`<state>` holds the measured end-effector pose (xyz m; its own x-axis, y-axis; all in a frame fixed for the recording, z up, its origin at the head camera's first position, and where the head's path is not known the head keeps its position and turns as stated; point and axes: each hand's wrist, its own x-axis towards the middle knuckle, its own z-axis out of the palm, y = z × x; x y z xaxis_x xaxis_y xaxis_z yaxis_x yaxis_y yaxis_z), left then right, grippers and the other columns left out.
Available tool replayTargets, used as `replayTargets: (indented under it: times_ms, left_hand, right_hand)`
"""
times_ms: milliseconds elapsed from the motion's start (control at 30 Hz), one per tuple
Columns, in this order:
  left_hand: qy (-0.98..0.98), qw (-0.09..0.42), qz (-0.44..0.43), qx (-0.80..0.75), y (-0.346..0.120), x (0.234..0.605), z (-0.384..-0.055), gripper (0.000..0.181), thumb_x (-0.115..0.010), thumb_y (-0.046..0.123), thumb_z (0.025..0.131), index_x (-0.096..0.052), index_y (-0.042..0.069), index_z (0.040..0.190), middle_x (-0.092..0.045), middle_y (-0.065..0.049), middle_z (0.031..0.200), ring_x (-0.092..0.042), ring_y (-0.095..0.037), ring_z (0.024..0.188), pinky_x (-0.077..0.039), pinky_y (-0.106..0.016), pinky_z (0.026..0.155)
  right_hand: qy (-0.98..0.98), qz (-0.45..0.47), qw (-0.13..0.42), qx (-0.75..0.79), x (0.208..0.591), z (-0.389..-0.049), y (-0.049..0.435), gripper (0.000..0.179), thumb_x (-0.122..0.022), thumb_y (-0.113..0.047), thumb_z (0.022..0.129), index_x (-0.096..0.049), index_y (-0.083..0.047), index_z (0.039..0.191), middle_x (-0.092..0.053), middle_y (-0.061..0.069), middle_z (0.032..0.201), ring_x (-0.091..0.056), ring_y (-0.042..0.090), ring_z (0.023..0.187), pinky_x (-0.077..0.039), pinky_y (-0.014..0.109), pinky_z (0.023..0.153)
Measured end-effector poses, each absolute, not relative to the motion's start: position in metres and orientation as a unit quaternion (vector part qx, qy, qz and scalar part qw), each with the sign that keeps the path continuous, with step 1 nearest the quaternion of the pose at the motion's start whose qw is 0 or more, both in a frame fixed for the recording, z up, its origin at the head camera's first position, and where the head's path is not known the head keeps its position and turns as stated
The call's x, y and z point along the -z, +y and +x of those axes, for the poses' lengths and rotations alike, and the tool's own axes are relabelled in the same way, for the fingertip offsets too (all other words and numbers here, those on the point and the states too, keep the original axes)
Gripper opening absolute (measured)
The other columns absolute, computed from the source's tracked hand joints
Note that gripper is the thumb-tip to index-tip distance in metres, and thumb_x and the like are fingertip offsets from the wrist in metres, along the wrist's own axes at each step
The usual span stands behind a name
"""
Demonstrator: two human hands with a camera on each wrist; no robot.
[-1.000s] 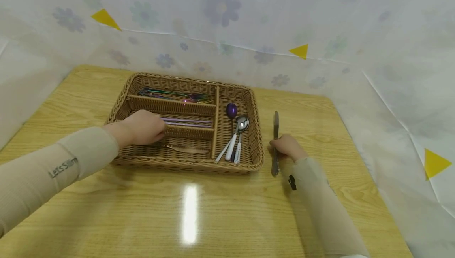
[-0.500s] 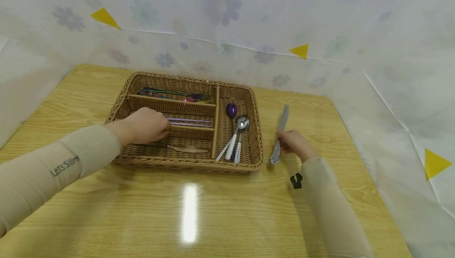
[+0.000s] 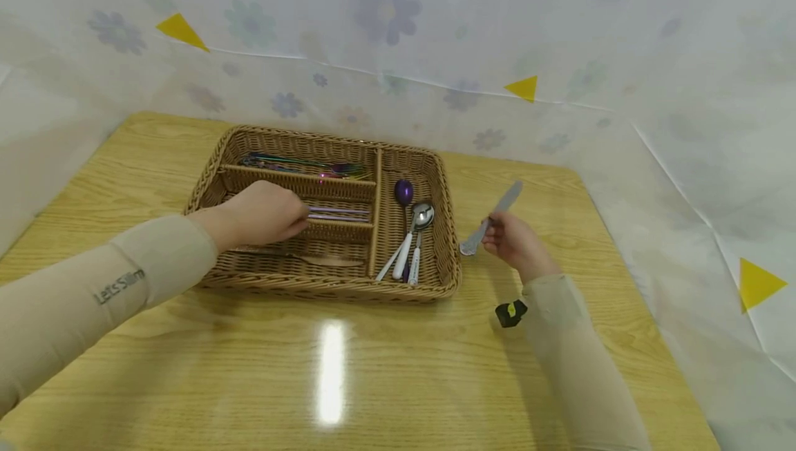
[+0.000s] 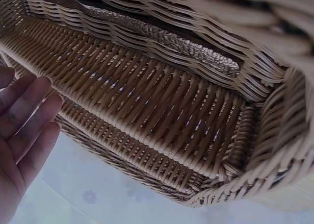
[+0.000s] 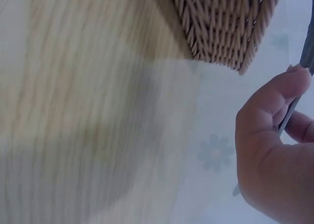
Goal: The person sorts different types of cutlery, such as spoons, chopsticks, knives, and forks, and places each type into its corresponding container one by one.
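Observation:
My left hand (image 3: 264, 213) hangs over the wicker basket (image 3: 323, 292), at the divider of its middle compartment. Purple chopsticks (image 3: 338, 214) lie just beyond its fingertips. In the left wrist view the fingers (image 4: 29, 118) look nearly straight and loose beside the divider rim, with nothing visible in them; the thumb is hidden. To the right of the basket, my right hand (image 3: 513, 240) pinches a silver table knife (image 3: 508, 199). Its blade points away to the right, and its patterned handle end is beside the basket rim. A copper-coloured knife (image 3: 329, 260) lies in the front compartment.
Spoons, including a purple spoon (image 3: 404, 192) and a white-handled spoon (image 3: 404, 254), lie in the right compartment. Rainbow-coloured cutlery (image 3: 305, 163) fills the back one. The basket stands on a wooden table (image 3: 261, 375), with a flowered sheet (image 3: 348, 43) behind.
My right hand has raised the table knife and turned it, so its blade swings right and its handle end comes toward the basket. My left hand has slid slightly right along the divider.

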<state>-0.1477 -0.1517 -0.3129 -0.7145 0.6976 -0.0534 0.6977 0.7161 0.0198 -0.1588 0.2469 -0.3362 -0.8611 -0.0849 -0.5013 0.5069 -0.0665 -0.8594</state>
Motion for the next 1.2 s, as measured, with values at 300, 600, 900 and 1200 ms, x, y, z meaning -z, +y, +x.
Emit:
replayTargets:
  times_ms: [300,600,900,1200]
  left_hand:
    - [0.929,0.034,0.369,0.008,-0.149,0.309,-0.149,0.025,-0.057,0.019,0.092,-0.059,0.014,0.068,-0.053,0.003,0.056,-0.047,-0.008,0.048,-0.042,-0.027,0.05]
    - [0.928,0.02,0.371,0.007,-0.143,0.311,-0.155,0.021,-0.057,0.019,0.093,-0.063,0.013,0.074,-0.058,0.002,0.06,-0.049,-0.008,0.05,-0.044,-0.028,0.051]
    - [0.927,0.009,0.374,0.0,-0.13,0.306,-0.157,0.026,-0.054,0.018,0.094,-0.057,0.013,0.068,-0.052,0.002,0.056,-0.045,-0.01,0.047,-0.037,-0.026,0.048]
    - [0.931,0.015,0.363,-0.011,-0.102,0.301,-0.16,0.024,-0.053,0.029,0.095,-0.063,0.01,0.085,-0.061,-0.002,0.07,-0.054,-0.011,0.055,-0.045,-0.028,0.05]
  right_hand:
    - [0.615,0.164,0.19,0.748,0.325,-0.155,0.229,0.023,-0.031,-0.021,0.102,-0.048,-0.006,0.1,-0.058,-0.002,0.065,-0.057,0.009,0.063,-0.048,0.021,0.065]
    - [0.593,0.162,0.195,0.764,0.317,-0.152,0.207,0.021,-0.031,-0.024,0.102,-0.04,-0.007,0.109,-0.062,0.002,0.076,-0.062,0.013,0.075,-0.051,0.022,0.074]
    - [0.593,0.108,0.209,0.77,0.34,-0.163,0.205,0.043,-0.042,-0.028,0.1,-0.033,0.002,0.129,-0.059,0.009,0.096,-0.062,0.019,0.091,-0.05,0.029,0.088]
    - [0.607,0.128,0.217,0.753,0.314,-0.147,0.165,0.05,-0.027,-0.024,0.102,-0.016,0.003,0.143,-0.056,0.017,0.111,-0.063,0.014,0.088,-0.036,0.035,0.108]
